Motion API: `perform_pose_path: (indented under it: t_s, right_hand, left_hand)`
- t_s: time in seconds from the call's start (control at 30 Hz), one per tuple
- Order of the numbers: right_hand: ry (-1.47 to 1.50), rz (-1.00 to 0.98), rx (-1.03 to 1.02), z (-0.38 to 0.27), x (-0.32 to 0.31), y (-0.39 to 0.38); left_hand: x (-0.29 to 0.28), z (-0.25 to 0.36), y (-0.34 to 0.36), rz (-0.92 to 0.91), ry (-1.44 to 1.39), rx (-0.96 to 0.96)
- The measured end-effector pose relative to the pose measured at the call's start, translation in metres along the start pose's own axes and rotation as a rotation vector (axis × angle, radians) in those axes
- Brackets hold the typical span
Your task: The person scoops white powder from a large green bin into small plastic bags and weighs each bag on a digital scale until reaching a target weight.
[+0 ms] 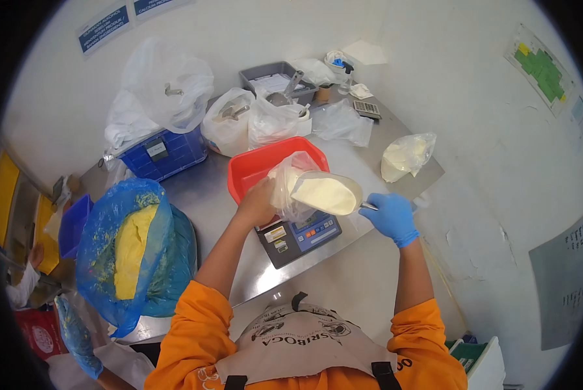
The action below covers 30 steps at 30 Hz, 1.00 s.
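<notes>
My right hand [394, 219], in a blue glove, grips the handle of a metal scoop [354, 197]. Pale yellow powder [322, 195] fills the scoop, whose front end reaches into the mouth of a clear plastic bag [284, 183]. Bare fingers of my left hand [258, 203] close on the left side of that bag, partly hidden by the plastic. Behind and beneath the bag is a red basin [239, 170], apparently on a digital scale [293, 252] with a dark front panel.
At left stands a blue-lined tub [182, 260] of yellow powder [133, 250]. A blue crate [165, 156], bagged containers [230, 123], a grey tray [265, 70] and a calculator [367, 109] line the back. A filled bag [405, 159] lies right. A co-worker's gloved hand [77, 338] shows lower left.
</notes>
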State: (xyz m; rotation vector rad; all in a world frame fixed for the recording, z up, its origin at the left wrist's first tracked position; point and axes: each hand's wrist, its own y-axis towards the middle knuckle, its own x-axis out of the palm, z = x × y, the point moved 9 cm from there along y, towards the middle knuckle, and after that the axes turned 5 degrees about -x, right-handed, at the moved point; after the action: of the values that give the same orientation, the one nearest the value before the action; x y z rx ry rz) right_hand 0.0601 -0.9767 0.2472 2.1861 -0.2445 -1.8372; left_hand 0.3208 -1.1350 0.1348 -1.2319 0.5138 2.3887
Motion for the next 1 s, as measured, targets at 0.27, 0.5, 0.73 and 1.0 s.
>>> perform_pose_path:
  t_s: [0.27, 0.5, 0.73, 1.0]
  right_hand:
    - [0.149, -0.010, 0.053, 0.010, 0.034, -0.003]
    - [0.458, 0.081, 0.176, 0.031, 0.014, -0.038]
    - [0.509, 0.118, 0.238, 0.037, -0.006, -0.044]
    - [0.580, 0.108, 0.273, 0.047, -0.010, -0.050]
  left_hand:
    - [-0.004, 0.030, -0.008, -0.140, -0.068, -0.052]
    - [-0.052, -0.004, -0.014, 0.147, -0.113, 0.004]
    - [-0.098, -0.001, -0.017, 0.375, -0.547, -0.193]
    - [-0.116, 0.004, -0.018, 0.456, -0.845, -0.123]
